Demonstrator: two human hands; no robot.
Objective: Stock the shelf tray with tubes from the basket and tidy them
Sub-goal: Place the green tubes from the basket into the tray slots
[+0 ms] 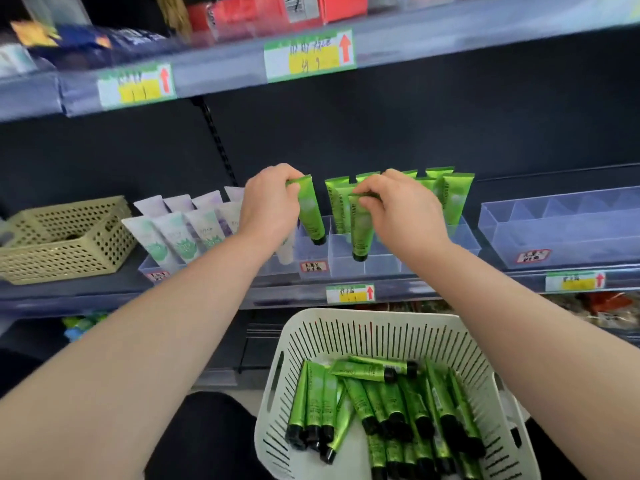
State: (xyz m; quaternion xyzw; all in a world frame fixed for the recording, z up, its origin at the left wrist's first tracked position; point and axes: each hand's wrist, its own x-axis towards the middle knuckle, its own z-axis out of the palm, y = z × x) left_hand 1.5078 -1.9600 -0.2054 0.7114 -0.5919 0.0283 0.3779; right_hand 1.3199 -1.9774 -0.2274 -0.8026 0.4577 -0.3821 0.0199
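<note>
Your left hand [268, 202] pinches the flat, crimped end of a glossy green tube [311, 213], fingers curled over the top edge. The tube hangs tilted, its round black cap down in a far compartment at the left end of the tray [377, 266]. Your right hand [405, 209] grips the crimp of a second tube [362, 230] the same way, holding it nearly upright with its cap at a near compartment. Whether either cap touches the bottom cannot be told.

The tray is clear, thin-walled plastic, split into small square cells, and sits on the dark shelf [104, 292]. Along its far right side, standing tubes [457, 195] rise cap down, with the flat ends up and pale lettering running along the sides.

Below the shelf and nearest to you, the white plastic basket [363, 334], with rounded corners and slotted walls, holds the loose tubes [398, 403] lying flat. Most of their caps point towards you, and a few lie crosswise on the far side.

Left of the tray stand pale tubes [180, 233], white with green and lilac prints. Farther left is a beige basket [69, 251] with perforated walls, and at the right a second clear tray [554, 230]. Paper labels [350, 293] with yellow blocks and red arrows line the shelf edges.
</note>
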